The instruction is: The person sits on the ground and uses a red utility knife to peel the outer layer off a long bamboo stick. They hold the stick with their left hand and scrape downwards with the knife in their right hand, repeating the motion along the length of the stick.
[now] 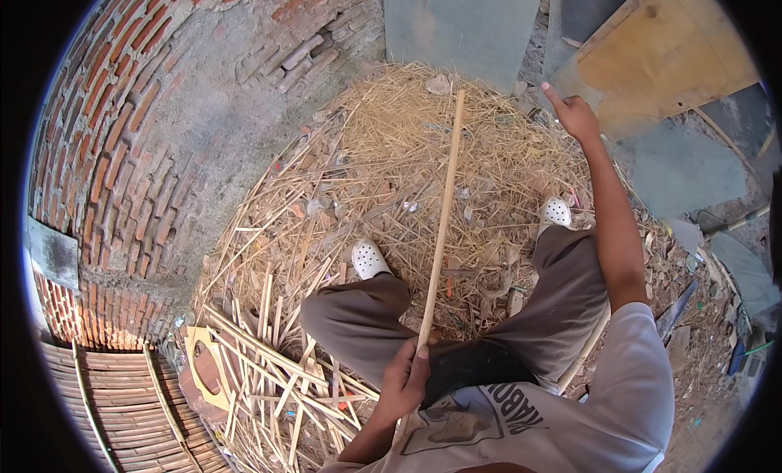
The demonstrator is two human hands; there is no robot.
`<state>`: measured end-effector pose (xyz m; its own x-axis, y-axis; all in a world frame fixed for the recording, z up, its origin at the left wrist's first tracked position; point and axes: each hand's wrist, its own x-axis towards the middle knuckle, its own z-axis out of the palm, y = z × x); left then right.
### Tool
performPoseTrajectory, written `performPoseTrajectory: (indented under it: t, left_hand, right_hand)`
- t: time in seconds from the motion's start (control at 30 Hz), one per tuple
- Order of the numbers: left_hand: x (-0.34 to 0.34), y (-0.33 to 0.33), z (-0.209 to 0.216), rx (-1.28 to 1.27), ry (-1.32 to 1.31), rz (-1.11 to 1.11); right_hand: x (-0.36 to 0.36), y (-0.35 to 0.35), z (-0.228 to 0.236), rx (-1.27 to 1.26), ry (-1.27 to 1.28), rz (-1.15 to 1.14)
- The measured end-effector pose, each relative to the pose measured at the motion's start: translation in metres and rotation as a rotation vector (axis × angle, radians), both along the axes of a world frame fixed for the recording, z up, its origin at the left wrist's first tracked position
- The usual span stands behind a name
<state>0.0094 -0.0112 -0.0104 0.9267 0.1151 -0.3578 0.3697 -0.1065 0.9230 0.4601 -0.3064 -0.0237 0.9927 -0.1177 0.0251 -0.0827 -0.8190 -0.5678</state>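
My left hand (pixel 406 379) is closed round the near end of a long, pale bamboo strip (pixel 446 196), close to my lap. The strip slants up and away from me between my knees, its far end over the straw-covered ground. Out to the far right, my right hand (pixel 575 117) is raised on a stretched arm, well apart from the strip. One digit points out to the upper left while the other fingers curl in. Whatever lies inside that grip, if anything, is hidden.
Shavings (pixel 391 131) litter the ground around my white clogs (pixel 368 259). Many cut strips (pixel 285 375) lie piled at my left, by a slatted bamboo surface (pixel 122 408). A brick wall (pixel 122 164) rises at left. Flat grey sheets (pixel 464 29) and a brown board (pixel 664 54) stand beyond.
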Motion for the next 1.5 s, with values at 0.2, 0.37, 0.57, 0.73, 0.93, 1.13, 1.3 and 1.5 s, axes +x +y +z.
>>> performPoseTrajectory:
  t: [0.2,0.37,0.57,0.73,0.93,1.13,1.3,1.5]
  left_hand:
    - [0.085,0.001,0.006,-0.084,-0.185,0.064]
    - [0.109,0.006,0.016,-0.112,-0.193,0.109]
    - [0.11,-0.006,0.016,-0.129,-0.231,0.12]
    - [0.101,-0.021,0.022,-0.098,-0.181,0.08]
    - [0.099,-0.017,0.027,-0.089,-0.168,0.153]
    - [0.089,-0.02,0.03,0.104,-0.222,0.063]
    - [0.079,-0.02,0.035,0.012,-0.195,0.08]
    - [0.052,-0.021,0.028,0.06,-0.177,0.024]
  right_hand:
    - [-0.134,0.114,0.046,-0.19,-0.05,0.662]
    - [-0.19,0.137,0.031,-0.157,-0.102,0.898]
    - [-0.18,0.133,0.015,-0.101,-0.358,0.855]
    - [-0.143,0.122,0.017,-0.095,-0.27,0.569]
    - [-0.191,0.142,0.006,-0.102,-0.35,0.848]
    - [-0.157,0.133,0.006,-0.112,-0.559,0.77]
    - [-0.145,0.132,0.015,-0.153,-0.562,0.737]
    - [-0.098,0.119,0.014,-0.191,-0.33,0.537]
